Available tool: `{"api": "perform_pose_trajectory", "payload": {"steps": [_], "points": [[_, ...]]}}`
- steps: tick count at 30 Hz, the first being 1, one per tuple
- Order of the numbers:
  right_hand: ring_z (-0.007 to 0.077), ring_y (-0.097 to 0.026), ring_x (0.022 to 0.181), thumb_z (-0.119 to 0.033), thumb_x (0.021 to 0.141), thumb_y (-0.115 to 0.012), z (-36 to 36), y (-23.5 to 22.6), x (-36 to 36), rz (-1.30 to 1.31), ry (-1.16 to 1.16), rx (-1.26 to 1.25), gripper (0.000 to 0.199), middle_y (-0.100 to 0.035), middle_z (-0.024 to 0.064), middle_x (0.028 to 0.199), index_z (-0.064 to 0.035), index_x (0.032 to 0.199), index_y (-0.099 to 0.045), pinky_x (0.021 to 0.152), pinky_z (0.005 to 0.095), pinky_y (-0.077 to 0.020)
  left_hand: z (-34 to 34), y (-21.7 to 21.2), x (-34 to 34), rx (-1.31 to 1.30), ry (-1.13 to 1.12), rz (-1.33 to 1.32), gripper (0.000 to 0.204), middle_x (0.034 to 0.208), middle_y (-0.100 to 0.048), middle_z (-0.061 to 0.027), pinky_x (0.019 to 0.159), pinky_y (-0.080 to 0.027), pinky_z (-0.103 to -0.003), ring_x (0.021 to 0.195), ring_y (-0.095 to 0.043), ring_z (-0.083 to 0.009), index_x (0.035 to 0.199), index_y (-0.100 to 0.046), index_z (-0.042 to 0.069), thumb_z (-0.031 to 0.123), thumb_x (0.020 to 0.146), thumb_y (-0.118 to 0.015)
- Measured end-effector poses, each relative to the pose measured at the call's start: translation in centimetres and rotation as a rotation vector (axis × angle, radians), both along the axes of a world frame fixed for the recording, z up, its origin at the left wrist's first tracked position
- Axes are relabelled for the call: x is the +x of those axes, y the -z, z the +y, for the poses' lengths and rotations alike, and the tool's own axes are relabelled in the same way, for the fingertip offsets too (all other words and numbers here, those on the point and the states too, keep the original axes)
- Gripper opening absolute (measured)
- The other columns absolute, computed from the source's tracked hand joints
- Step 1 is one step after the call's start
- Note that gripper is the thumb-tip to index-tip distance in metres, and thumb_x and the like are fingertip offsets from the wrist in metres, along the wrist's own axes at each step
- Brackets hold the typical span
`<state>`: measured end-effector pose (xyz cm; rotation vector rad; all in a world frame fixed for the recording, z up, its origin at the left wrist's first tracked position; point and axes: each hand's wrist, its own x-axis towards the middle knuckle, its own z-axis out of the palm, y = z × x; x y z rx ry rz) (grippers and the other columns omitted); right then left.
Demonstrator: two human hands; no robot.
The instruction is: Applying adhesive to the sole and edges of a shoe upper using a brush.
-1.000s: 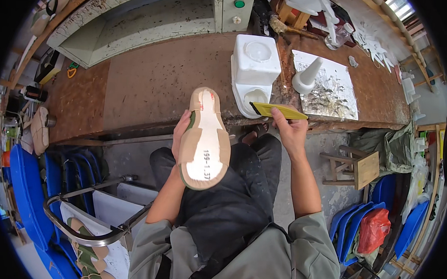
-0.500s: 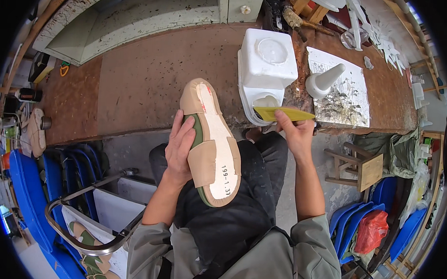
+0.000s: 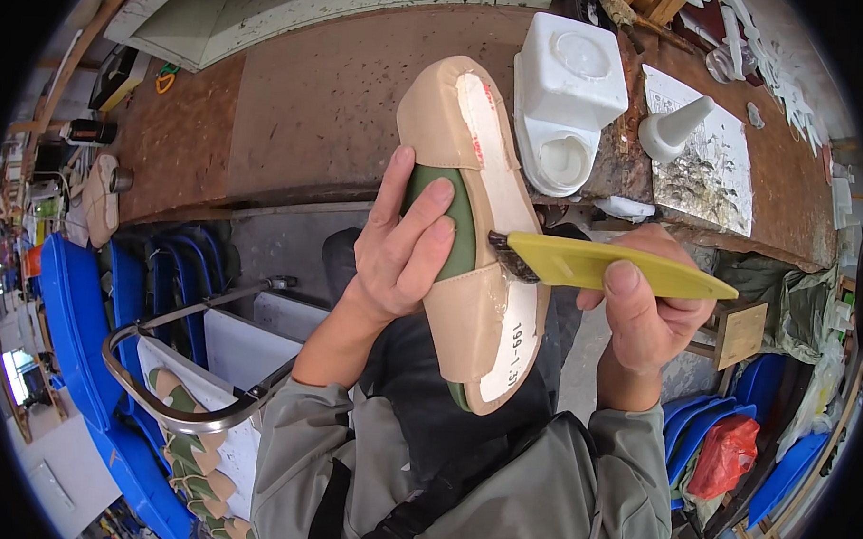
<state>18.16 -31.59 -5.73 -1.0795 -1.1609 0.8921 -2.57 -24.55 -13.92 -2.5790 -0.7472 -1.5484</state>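
My left hand [image 3: 401,240] wraps round the side of a beige and green shoe [image 3: 440,118], thumb hidden behind it. The shoe's underside faces up, and its beige edges are folded over a white insole [image 3: 507,198]. In my right hand [image 3: 644,301] is a brush with a yellow-green handle [image 3: 584,265]. Its dark bristles [image 3: 514,257] touch the sole near the middle, where the folded beige edge looks wet. Beyond the shoe, a white plastic glue dispenser [image 3: 576,80] stands on the bench with a round open cup at its near end.
The brown workbench [image 3: 304,103] spans the far side. A white cone-shaped nozzle piece [image 3: 679,131] stands on a stained paper sheet [image 3: 720,185]. At left is a metal-framed rack [image 3: 175,413] with several shoes beside it. Blue trays [image 3: 74,305] and a red bag [image 3: 722,455] flank me.
The brush has moved from the dispenser's cup down to the shoe's sole. My left hand has raised the shoe, which appears larger. The view has shifted slightly.
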Motion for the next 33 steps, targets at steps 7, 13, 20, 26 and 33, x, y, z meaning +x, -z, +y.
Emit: {"api": "perform_pose_trajectory", "payload": {"steps": [7, 13, 20, 26, 33], "points": [[0.0192, -0.058, 0.054, -0.001, 0.069, -0.069, -2.6, -1.4, -0.5, -0.201, -0.078, 0.225, 0.012, -0.065, 0.0134, 0.069, 0.0054, 0.079, -0.066, 0.05, 0.0272, -0.0463, -1.2, -1.5, -0.5, 0.118, 0.017, -0.1, 0.034, 0.117, -0.053, -0.0204, 0.088, -0.052, -0.05, 0.109, -0.05, -0.052, 0.109, -0.045, 0.002, 0.004, 0.08, -0.062], [0.0207, -0.061, 0.056, -0.001, 0.067, -0.07, -4.7, -1.7, -0.9, -0.155, -0.107, 0.28, 0.015, -0.065, 0.0136, 0.07, 0.0052, 0.08, -0.066, 0.052, 0.0285, -0.0493, -2.8, -2.4, -0.9, 0.107, 0.031, -0.099, 0.032, 0.117, -0.054, -0.0209, 0.087, -0.052, -0.049, 0.109, -0.049, -0.0517, 0.108, -0.046, 0.002, 0.001, 0.08, -0.061], [0.0226, -0.06, 0.051, -0.002, 0.067, -0.07, -6.1, -1.6, -1.3, -0.095, -0.19, 0.397, 0.019, -0.064, 0.0152, 0.068, 0.0078, 0.082, -0.065, 0.047, 0.0302, -0.049, -4.2, -3.5, -1.3, 0.108, -0.004, -0.081, 0.034, 0.115, -0.056, -0.0201, 0.087, -0.052, -0.048, 0.108, -0.052, -0.0496, 0.108, -0.047, 0.002, 0.003, 0.078, -0.063], [0.0218, -0.06, 0.05, -0.001, 0.065, -0.07, -7.1, -1.7, -1.3, -0.072, -0.271, 0.476, 0.017, -0.064, 0.0151, 0.067, 0.0086, 0.078, -0.065, 0.044, 0.0288, -0.0479, -4.6, -3.9, -1.5, 0.098, 0.001, -0.087, 0.037, 0.115, -0.057, -0.0197, 0.087, -0.052, -0.046, 0.108, -0.053, -0.0467, 0.109, -0.049, 0.002, 0.005, 0.076, -0.065], [0.0222, -0.06, 0.051, -0.002, 0.069, -0.068, -7.2, -2.8, 0.0, -0.199, -0.149, 0.29, 0.01, -0.064, 0.0124, 0.065, 0.0043, 0.076, -0.067, 0.048, 0.0313, -0.0476, -4.9, -3.9, -1.4, 0.065, 0.014, -0.094, 0.044, 0.116, -0.056, -0.0193, 0.088, -0.051, -0.045, 0.107, -0.054, -0.0452, 0.113, -0.05, 0.001, 0.008, 0.074, -0.068]]}}
